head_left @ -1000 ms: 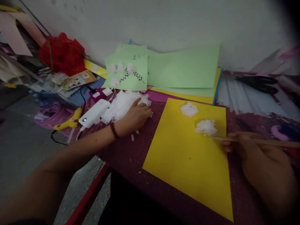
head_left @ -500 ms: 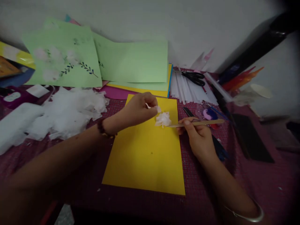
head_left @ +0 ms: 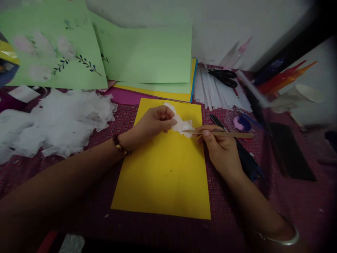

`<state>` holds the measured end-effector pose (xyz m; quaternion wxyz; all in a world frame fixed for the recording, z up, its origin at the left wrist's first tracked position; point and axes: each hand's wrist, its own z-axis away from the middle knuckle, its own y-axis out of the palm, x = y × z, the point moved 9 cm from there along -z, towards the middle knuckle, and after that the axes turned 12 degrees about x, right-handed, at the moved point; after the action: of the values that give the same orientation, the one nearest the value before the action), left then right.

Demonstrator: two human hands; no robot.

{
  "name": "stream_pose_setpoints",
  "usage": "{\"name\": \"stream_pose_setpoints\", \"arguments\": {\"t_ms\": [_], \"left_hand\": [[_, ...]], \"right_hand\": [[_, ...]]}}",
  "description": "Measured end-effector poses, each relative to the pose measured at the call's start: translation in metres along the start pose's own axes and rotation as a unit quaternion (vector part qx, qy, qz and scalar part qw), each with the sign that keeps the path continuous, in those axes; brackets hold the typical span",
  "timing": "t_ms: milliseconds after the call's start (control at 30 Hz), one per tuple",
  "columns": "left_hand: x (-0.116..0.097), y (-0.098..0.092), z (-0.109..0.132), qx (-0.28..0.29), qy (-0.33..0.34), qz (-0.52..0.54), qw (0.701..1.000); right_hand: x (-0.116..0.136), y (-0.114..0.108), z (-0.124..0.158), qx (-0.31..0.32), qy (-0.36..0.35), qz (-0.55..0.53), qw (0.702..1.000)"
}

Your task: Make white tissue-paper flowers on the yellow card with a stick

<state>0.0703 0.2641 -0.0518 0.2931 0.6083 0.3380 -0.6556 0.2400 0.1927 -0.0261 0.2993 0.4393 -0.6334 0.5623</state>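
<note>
My left hand pinches a small piece of thin white paper between thumb and fingertips, over the upper part of a yellow sheet. Part of that paper also sticks up behind the fingers. Its right edge meets a crumpled white paper bunch on the sheet. My right hand grips a flat wooden stick, pointing left. The stick's thin tip lies at the bunch and seems to touch the paper. Whether the held piece and the bunch are joined, I cannot tell.
A heap of white paper pieces lies at left. Green sheets, one with flowers, lean against the wall. Black scissors rest on white strips. A dark blade and paint palette lie right of the sheet.
My left hand has tilted, and the white paper in its pinch shows more, now reaching the bunch. The stick's tip has moved slightly left onto the paper. The view has shifted a little.
</note>
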Motion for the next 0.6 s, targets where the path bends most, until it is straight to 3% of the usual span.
{"name": "stream_pose_setpoints", "arguments": {"t_ms": [133,267,367,467,600], "left_hand": [[-0.008,0.007,0.001,0.066,-0.021,-0.052,0.996],[-0.022,0.029,-0.002,0.133,0.002,-0.190,0.973],[-0.027,0.036,-0.007,0.110,0.034,-0.285,0.951],[-0.023,0.037,-0.011,0.091,0.039,-0.313,0.945],[-0.019,0.038,-0.012,0.097,0.044,-0.291,0.951]], "right_hand": [[-0.003,0.002,-0.001,0.003,0.010,-0.015,1.000],[-0.009,0.000,-0.001,0.001,0.029,-0.053,0.998],[-0.017,-0.010,0.006,-0.041,0.051,-0.113,0.991],[-0.022,-0.018,0.015,-0.083,0.058,-0.156,0.983],[-0.016,-0.013,0.017,-0.058,0.044,-0.124,0.990]]}}
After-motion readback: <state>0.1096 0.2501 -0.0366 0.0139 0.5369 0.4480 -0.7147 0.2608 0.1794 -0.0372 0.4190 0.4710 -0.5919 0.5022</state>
